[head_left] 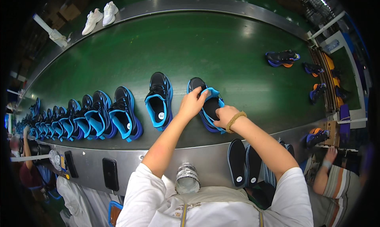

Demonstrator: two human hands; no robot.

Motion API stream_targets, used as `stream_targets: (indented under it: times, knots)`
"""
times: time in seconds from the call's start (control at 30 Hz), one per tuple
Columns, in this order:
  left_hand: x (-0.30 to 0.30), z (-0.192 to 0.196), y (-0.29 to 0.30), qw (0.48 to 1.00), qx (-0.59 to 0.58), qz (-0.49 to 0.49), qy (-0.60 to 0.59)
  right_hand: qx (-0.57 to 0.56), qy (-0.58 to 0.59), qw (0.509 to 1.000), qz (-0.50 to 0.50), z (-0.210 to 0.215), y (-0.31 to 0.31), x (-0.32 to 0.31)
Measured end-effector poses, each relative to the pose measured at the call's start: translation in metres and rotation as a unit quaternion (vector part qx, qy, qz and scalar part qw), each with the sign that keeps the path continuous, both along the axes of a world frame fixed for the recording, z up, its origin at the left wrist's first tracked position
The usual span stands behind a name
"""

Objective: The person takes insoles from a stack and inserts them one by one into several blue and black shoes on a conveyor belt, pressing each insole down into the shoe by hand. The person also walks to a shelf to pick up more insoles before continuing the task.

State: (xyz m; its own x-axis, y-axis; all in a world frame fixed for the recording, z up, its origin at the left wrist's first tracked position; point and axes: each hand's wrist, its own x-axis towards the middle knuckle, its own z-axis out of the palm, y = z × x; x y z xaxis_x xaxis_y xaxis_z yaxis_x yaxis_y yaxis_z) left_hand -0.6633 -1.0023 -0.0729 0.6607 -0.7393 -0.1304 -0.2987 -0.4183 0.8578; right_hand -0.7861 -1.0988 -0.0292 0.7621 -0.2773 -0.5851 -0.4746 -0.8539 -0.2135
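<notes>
A black sneaker with blue lining and a blue-purple sole (pixel 195 84) sits on the green conveyor belt in front of me, toe pointing away. My left hand (pixel 192 103) is closed on its tongue, fingertips at the blue edge. My right hand (pixel 227 117), with a braided band at the wrist, is closed at the collar near the heel; some of its fingers are hidden inside the shoe. A dark insole (pixel 211 107) shows in the opening. Left of my hands stands a similar sneaker (pixel 159 102), with a round white label on its insole.
A row of similar sneakers (pixel 126 112) runs along the belt to the left. Loose insoles (pixel 236 159), a glass jar (pixel 187 179) and a phone (pixel 110 174) lie on the metal ledge. White shoes (pixel 110 14) stand on the far rim. Another person's arm (pixel 326 163) is at right.
</notes>
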Motion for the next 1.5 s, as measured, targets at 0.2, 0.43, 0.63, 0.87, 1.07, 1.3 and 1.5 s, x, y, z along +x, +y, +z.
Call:
stream_targets:
  times: [0.2,0.43,0.63,0.87,1.07,1.3,1.5]
  knots:
    - [0.005,-0.004,-0.001,0.999,-0.019,-0.019,0.029,-0.056,-0.053,0.993,0.094,-0.034,0.0,0.016]
    - [0.007,-0.017,0.003,0.998,-0.049,-0.008,0.049,-0.095,-0.238,0.959,0.117,-0.073,0.007,0.005]
    - [0.005,-0.031,-0.001,0.996,-0.074,0.004,0.041,-0.095,-0.267,0.946,0.16,-0.083,0.002,0.012]
    - [-0.001,-0.026,0.001,0.998,-0.062,0.006,0.002,-0.091,-0.128,0.977,0.144,-0.083,0.002,0.016]
    - [0.003,-0.03,0.005,0.998,-0.054,-0.001,-0.018,-0.102,0.137,0.952,0.255,-0.072,0.0,0.037]
    - [-0.01,-0.034,-0.01,0.982,-0.135,0.064,-0.116,-0.079,0.138,0.952,0.262,-0.08,-0.011,0.041]
    - [-0.003,-0.041,-0.005,0.973,-0.177,0.048,-0.141,0.079,0.156,0.959,0.222,-0.037,-0.003,0.03]
